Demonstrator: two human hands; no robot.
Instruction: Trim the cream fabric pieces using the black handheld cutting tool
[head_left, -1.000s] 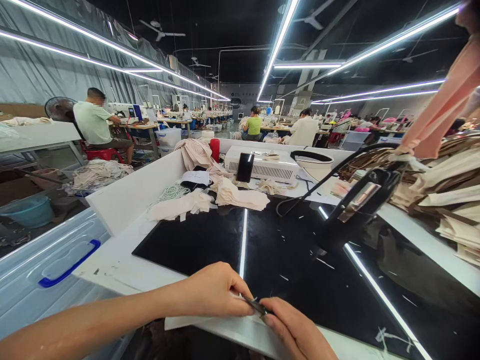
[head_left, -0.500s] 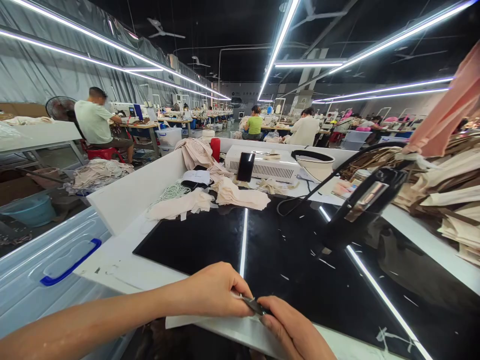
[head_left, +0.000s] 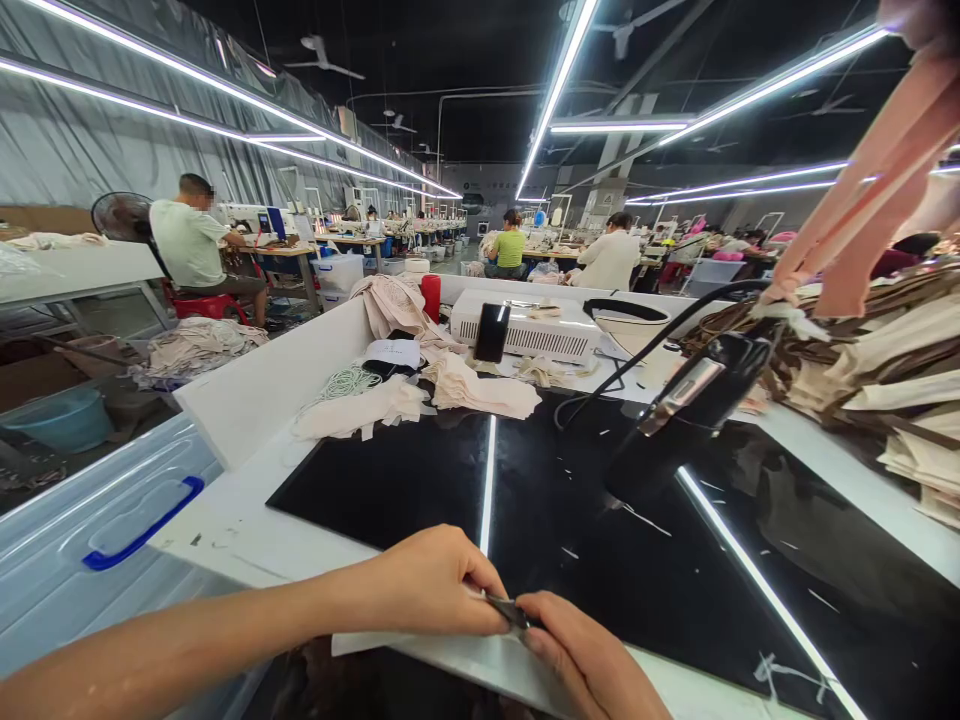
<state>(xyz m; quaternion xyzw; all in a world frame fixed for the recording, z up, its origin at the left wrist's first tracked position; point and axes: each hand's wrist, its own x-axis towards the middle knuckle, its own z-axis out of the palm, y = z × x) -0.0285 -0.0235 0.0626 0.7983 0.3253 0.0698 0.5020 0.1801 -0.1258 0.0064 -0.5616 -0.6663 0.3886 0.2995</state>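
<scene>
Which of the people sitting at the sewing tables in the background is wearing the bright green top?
The person in the bright green top sits mid-room, back to the camera. The person at far left wears pale green, and the neighbour to the right wears white.

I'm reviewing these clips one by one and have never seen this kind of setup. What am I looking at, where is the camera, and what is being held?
There is no machine here: a person works with bare hands, filmed by a camera on their own head looking forward and down. The left hand and right hand together pinch a small dark strip at the near edge of a black mat. Farther back lie beige fabric pieces, a white box and a black lamp. Other people sit at tables behind.
</scene>
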